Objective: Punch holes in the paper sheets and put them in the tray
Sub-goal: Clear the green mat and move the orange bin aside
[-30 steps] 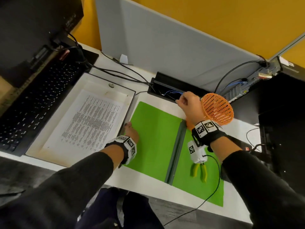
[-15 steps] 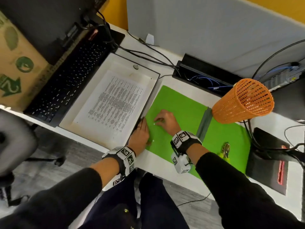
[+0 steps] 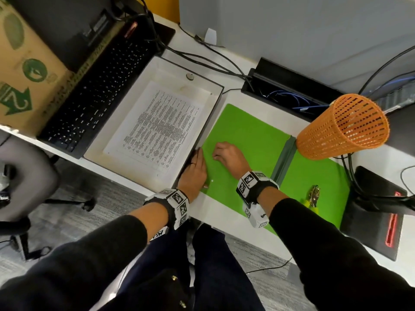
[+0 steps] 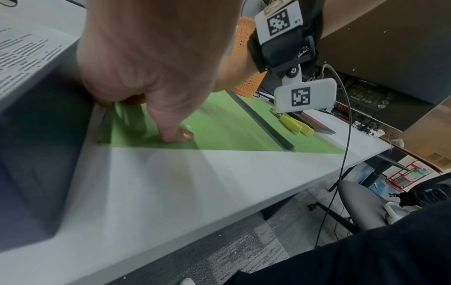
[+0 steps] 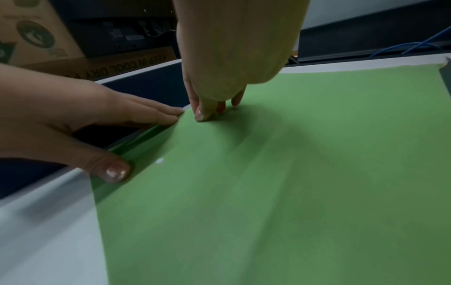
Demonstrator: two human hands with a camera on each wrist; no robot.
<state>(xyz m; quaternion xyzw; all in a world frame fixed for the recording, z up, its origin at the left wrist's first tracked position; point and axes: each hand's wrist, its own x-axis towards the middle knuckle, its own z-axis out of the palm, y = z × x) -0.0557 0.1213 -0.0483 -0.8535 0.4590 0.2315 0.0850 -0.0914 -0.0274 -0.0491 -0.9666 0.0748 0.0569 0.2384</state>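
A green sheet [image 3: 247, 135] lies on the white desk, right of a white tray [image 3: 175, 72] that holds a printed paper sheet [image 3: 157, 131]. My left hand [image 3: 195, 169] is at the green sheet's left edge [image 5: 146, 133], thumb [image 5: 112, 169] on top and fingers along the edge, which is slightly raised. My right hand [image 3: 226, 153] rests bent fingertips [image 5: 202, 113] on the sheet close by and holds nothing. A small white dot [image 5: 160, 160] shows near the thumb. The yellow-handled hole punch [image 3: 313, 196] lies unheld on the green surface at the right.
An orange mesh basket [image 3: 343, 126] lies tipped at the green area's far right, beside a dark spine strip [image 3: 284, 158]. A black keyboard [image 3: 94, 95] sits left of the tray. Cables and a black cable box [image 3: 292, 90] run along the back. The desk edge is just below my wrists.
My right hand has come back from the far cable box, past the basket, down onto the green sheet. The left hand slid slightly nearer along the sheet's left edge. The camera view tilted down.
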